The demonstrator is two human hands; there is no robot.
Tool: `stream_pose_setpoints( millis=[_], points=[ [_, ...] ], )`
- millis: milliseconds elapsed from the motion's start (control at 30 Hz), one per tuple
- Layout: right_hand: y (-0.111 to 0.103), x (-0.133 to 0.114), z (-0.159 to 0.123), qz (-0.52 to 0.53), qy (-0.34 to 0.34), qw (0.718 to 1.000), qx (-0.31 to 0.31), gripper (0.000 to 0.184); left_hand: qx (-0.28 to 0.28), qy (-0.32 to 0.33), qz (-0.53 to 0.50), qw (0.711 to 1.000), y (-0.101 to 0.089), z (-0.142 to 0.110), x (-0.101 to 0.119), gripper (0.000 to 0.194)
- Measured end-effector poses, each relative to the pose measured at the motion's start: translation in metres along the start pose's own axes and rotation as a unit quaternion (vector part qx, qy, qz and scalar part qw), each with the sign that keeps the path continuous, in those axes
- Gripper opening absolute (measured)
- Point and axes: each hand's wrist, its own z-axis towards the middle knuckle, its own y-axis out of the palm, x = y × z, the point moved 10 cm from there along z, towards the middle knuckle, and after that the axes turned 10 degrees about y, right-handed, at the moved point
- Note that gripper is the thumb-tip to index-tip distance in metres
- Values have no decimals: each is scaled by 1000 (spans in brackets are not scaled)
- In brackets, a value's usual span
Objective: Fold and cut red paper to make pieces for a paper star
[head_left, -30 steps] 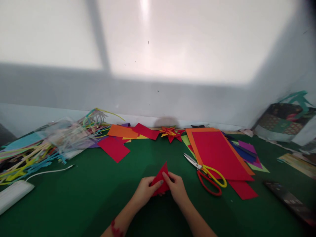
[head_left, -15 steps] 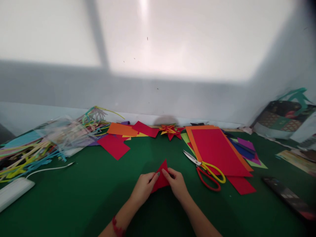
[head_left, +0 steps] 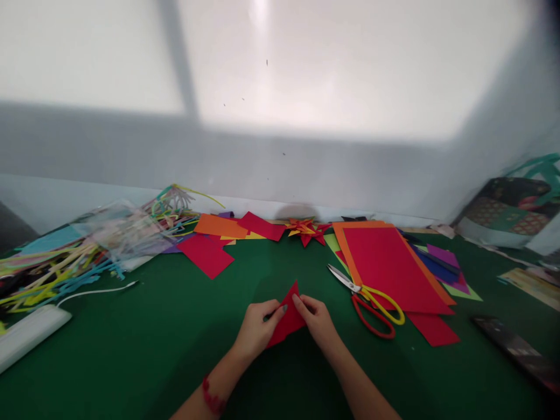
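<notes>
A folded piece of red paper (head_left: 289, 322) with a pointed tip is held low over the green tabletop, near the middle of the head view. My left hand (head_left: 259, 326) pinches its left side, thumb on top and the other fingers partly hidden behind. On the other side, my right hand (head_left: 315, 318) grips the upper right edge, its thumb pressing close to the tip. To the right of my hands lie scissors (head_left: 371, 303) with one yellow and one red handle, their blades a little apart. Folded red and orange paper stars (head_left: 304, 230) sit further back.
A stack of red sheets (head_left: 389, 268) over orange ones lies on the right, beside a dark phone (head_left: 516, 350). Loose red paper (head_left: 207, 255) and orange paper (head_left: 221, 226) lie back left. Colourful pipe cleaners (head_left: 74, 265) and a white corded device (head_left: 32, 335) occupy the left.
Both hands still hold the red paper; its lower part now shows more between them, and my right hand sits slightly further right. The whole view has shifted slightly.
</notes>
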Motion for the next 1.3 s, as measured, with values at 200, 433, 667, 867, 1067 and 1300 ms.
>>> stream_pose_setpoints(
  millis=[200, 433, 667, 867, 1067, 1300],
  points=[
    [-6, -10, -3, -34, -18, 998, 43, 31, -18, -43, -69, 997, 9, 0, -12, 36],
    [-15, -21, -8, -44, -47, 992, 105, 35, -117, -146, -296, 937, 49, -12, -25, 33],
    [-13, -21, -7, -58, -54, 992, 94, 32, -113, -134, -298, 938, 49, -13, -24, 27],
    [-16, -20, -8, -59, -54, 991, 109, 33, -118, -118, -284, 944, 48, -12, -23, 25],
    [-16, -15, -6, -16, -36, 994, 101, 33, -122, -127, -304, 936, 50, -13, -25, 21],
    [-17, -11, -6, -12, -23, 993, 112, 35, -127, -162, -330, 921, 53, -17, -24, 24]
  ],
)
